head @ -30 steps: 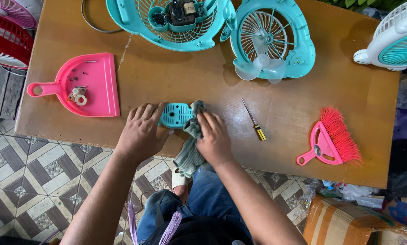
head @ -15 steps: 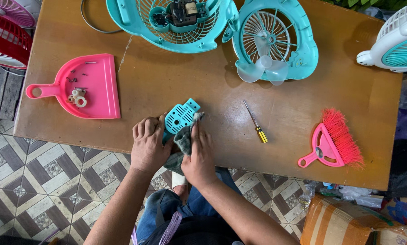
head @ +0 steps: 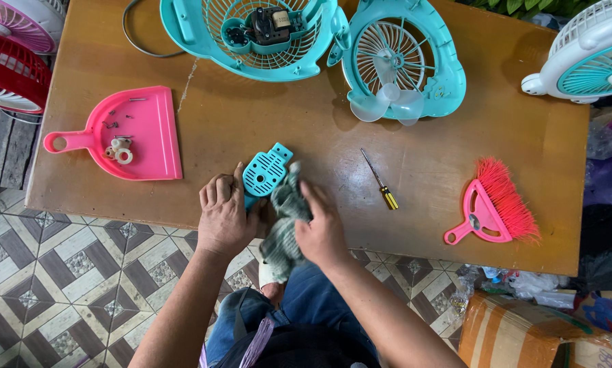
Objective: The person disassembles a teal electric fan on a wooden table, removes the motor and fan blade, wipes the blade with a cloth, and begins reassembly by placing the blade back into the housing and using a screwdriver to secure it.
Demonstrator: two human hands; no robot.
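At the near edge of the wooden table (head: 306,136) I see my two hands working close together. My left hand (head: 224,218) has its fingers curled around the lower end of one small teal vented plate (head: 265,172), which lies tilted on the wood just above the knuckles. My right hand (head: 321,228) grips one grey-green rag (head: 283,228) – the fingers are closed on it, and the cloth's upper end presses against the plate's right side while the rest hangs down past the table edge toward my lap.

Just right of the hands lies one screwdriver with a yellow handle (head: 380,180), apart from everything. Further right rests one pink hand brush (head: 493,204) with red-pink bristles. To the left, one pink dustpan (head: 125,133) holds a few small screws and two white rings.

At the far side of the table I count two teal fan halves – the rear grille with its motor (head: 251,34) and, touching it on the right, the front grille with pale blades (head: 401,61). A white and teal fan (head: 585,58) sits at the right corner; a red fan (head: 6,68) and a pink fan (head: 16,20) stand off the left edge
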